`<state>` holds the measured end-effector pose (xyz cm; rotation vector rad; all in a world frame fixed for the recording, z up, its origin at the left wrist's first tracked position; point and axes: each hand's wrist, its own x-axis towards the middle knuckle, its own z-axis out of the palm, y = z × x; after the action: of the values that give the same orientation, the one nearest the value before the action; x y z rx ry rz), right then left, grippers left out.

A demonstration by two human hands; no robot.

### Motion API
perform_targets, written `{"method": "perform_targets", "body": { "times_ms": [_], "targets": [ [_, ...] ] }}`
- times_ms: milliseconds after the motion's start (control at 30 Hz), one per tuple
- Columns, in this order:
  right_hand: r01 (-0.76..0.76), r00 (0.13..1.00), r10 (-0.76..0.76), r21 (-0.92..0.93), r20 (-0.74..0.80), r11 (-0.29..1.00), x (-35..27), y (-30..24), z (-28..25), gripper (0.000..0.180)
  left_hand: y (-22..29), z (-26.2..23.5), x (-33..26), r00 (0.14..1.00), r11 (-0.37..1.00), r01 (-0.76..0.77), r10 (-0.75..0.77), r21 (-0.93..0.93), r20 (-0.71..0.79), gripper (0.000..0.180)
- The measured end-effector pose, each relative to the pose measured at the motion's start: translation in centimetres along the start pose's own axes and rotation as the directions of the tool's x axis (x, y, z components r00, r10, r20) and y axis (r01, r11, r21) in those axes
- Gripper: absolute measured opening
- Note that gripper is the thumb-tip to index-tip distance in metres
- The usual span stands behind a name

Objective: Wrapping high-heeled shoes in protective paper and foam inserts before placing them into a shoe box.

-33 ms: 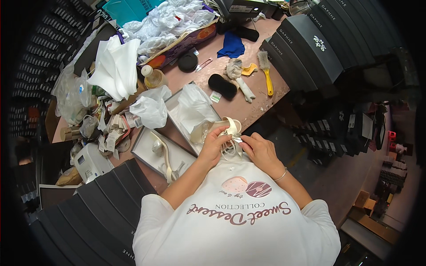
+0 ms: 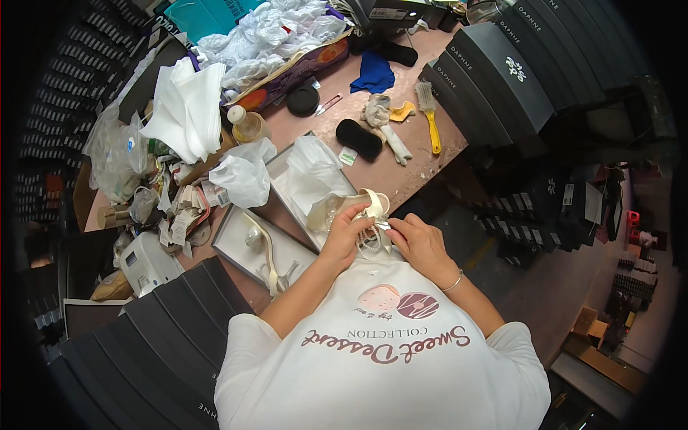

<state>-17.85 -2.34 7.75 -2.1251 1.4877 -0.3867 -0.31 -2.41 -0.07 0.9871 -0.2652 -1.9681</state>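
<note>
A cream strappy sandal (image 2: pixel 373 203) is held up close to my shirt front, above the near edge of the table. My left hand (image 2: pixel 342 235) is wrapped round it from the left, thumb on top. From the right, my right hand (image 2: pixel 421 244) pinches a small pale piece at its straps; whether that is a strap end or something separate is hard to tell. The sandal's lower part is partly hidden by my fingers. Left of my left forearm, a second cream sandal (image 2: pixel 269 252) lies in an open grey shoe box (image 2: pixel 228 233).
Beyond my hands a box part (image 2: pixel 280 192) holds white tissue. On the pink table (image 2: pixel 405 161) lie a black sponge (image 2: pixel 358 140), a yellow-handled brush (image 2: pixel 431 118), a blue cloth (image 2: pixel 373 73) and a bottle (image 2: pixel 247 125). Dark shoe boxes (image 2: pixel 494 79) stand stacked right, more (image 2: pixel 154 337) near left.
</note>
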Motion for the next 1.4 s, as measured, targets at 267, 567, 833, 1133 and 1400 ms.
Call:
{"method": "perform_targets", "body": {
  "times_ms": [267, 567, 833, 1133, 1400],
  "targets": [
    [0.011, 0.997, -0.014, -0.039, -0.072, 0.999, 0.2, -0.1, 0.7, 0.017, 0.1, 0.1, -0.1, 1.000, 0.996, -0.018, 0.019, -0.089, 0.008, 0.026],
    [0.023, 0.991, -0.027, -0.031, -0.128, 0.999, 0.3, 0.2, 1.5, 0.018, -0.5, 0.2, 0.2, 0.999, 0.988, 0.034, -0.037, -0.152, -0.021, 0.017],
    [0.037, 0.982, -0.041, -0.025, -0.187, 0.999, 0.6, 0.6, 2.4, 0.019, -1.2, 0.7, 0.0, 0.997, 0.964, 0.051, -0.063, -0.259, -0.038, 0.016],
    [0.093, 0.974, -0.087, 0.017, -0.210, 0.996, 1.5, 0.8, 2.7, 0.020, -0.9, 2.1, -0.4, 0.994, 0.993, -0.095, 0.092, -0.063, -0.055, 0.019],
    [0.151, 0.962, -0.159, -0.051, -0.221, 0.987, 1.0, 1.6, 3.4, 0.019, -2.0, 1.0, 0.0, 0.993, 0.990, -0.086, 0.094, 0.113, -0.070, 0.022]
  ]
}}
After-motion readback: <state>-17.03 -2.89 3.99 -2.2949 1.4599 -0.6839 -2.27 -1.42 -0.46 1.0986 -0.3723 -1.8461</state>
